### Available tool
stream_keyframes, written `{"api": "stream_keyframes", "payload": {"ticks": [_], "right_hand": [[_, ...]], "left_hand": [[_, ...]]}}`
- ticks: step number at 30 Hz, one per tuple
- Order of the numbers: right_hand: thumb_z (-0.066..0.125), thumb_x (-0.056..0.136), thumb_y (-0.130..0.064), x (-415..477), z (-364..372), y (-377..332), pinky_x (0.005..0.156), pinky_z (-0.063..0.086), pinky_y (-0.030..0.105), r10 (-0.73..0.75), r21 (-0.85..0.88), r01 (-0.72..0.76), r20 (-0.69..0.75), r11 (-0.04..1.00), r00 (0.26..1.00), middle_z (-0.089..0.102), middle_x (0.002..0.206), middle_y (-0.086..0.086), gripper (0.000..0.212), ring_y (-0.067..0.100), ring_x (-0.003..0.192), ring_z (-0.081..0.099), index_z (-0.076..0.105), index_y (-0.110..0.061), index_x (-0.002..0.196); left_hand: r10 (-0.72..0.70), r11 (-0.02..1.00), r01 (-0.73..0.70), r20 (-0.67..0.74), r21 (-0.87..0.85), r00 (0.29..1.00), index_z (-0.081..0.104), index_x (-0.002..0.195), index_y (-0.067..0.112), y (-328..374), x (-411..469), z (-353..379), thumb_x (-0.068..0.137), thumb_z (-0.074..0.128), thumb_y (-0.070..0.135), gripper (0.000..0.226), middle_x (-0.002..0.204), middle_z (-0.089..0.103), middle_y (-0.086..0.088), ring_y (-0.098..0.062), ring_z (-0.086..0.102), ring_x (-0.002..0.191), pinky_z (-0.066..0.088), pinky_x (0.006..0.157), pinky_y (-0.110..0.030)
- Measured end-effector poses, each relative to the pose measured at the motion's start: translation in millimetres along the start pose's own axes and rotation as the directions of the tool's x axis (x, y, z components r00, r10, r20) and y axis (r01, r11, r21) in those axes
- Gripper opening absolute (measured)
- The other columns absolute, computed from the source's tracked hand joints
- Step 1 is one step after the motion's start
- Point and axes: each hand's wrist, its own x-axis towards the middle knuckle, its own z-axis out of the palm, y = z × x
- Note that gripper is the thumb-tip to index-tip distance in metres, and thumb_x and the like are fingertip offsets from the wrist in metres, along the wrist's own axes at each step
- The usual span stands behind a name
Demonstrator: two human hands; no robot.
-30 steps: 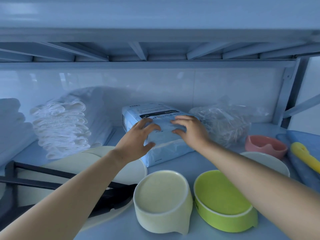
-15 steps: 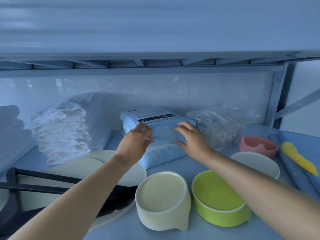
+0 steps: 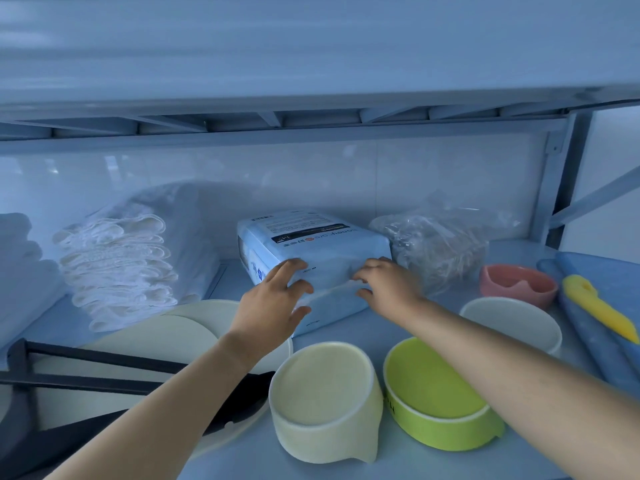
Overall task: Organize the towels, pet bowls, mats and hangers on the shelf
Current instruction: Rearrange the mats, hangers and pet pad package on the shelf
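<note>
A light blue plastic-wrapped pack [image 3: 311, 244] lies at the middle back of the shelf [image 3: 381, 327]. My left hand [image 3: 273, 299] grips its near left corner, and my right hand [image 3: 388, 285] grips its near right corner, fingers curled on the wrapping. In front stand a cream pet bowl [image 3: 325, 400] and a green pet bowl [image 3: 436, 400]. A white bowl [image 3: 512, 320] and a pink bowl [image 3: 516, 284] sit to the right. Folded white towels [image 3: 121, 268] are stacked at the left. Black hangers [image 3: 86, 372] lie on round cream mats [image 3: 162, 337].
A clear bag of thin sticks [image 3: 440, 247] lies right of the pack. Rolled blue mats [image 3: 602, 323] with a yellow tool [image 3: 599, 306] lie at the far right. More white towels [image 3: 20, 271] fill the left edge. An upper shelf beam [image 3: 277, 133] hangs overhead.
Both hands slid from the pack's top down to its near edge and corners. The camera view dropped and drew back a little.
</note>
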Motion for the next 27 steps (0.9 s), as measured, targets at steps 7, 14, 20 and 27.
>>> {"api": "stream_keyframes", "payload": {"ticks": [7,14,20,27], "right_hand": [[0.052,0.090,-0.023,3.6,2.6,-3.6,0.067,0.045,0.028,-0.044,-0.098,0.042,-0.018,0.994,0.999,0.060,0.104,-0.004,0.019,0.020,0.103,0.051,0.068,-0.022,0.101],[0.049,0.090,-0.016,4.9,2.9,-10.1,0.058,0.035,0.025,-0.053,-0.178,0.043,-0.048,0.983,0.997,0.058,0.099,-0.001,0.020,0.022,0.099,0.051,0.067,-0.018,0.098],[0.048,0.089,-0.013,2.3,1.5,-5.0,0.059,0.041,0.026,-0.044,-0.119,0.037,-0.050,0.992,0.998,0.054,0.099,-0.002,0.020,0.020,0.097,0.049,0.067,-0.020,0.093],[0.052,0.091,-0.020,-9.6,-13.2,-2.2,0.066,0.049,0.032,-0.030,0.005,0.031,-0.146,1.000,0.989,0.055,0.101,-0.003,0.017,0.018,0.098,0.051,0.068,-0.020,0.093]], "left_hand": [[-0.021,0.997,0.017,0.049,0.071,0.999,0.067,0.088,0.022,-0.5,-0.1,2.9,0.092,0.052,0.032,0.019,0.148,0.022,0.017,0.001,0.029,0.131,0.033,0.070,-0.018],[0.011,0.999,-0.011,0.018,0.043,1.000,0.061,0.103,0.023,2.7,0.2,-3.0,0.088,0.060,0.034,0.018,0.143,0.034,0.013,-0.003,0.036,0.129,0.034,0.067,-0.019],[0.014,0.995,-0.014,-0.006,0.099,1.000,0.059,0.074,0.013,0.7,0.6,-1.1,0.084,0.064,0.015,0.011,0.135,0.046,0.005,-0.015,0.058,0.099,0.034,0.054,-0.023],[0.087,0.995,-0.080,-0.126,0.064,0.988,0.063,0.073,0.006,5.1,0.0,-14.3,0.083,0.068,0.009,0.012,0.124,0.059,-0.001,-0.015,0.054,0.121,0.049,0.047,-0.029]]}}
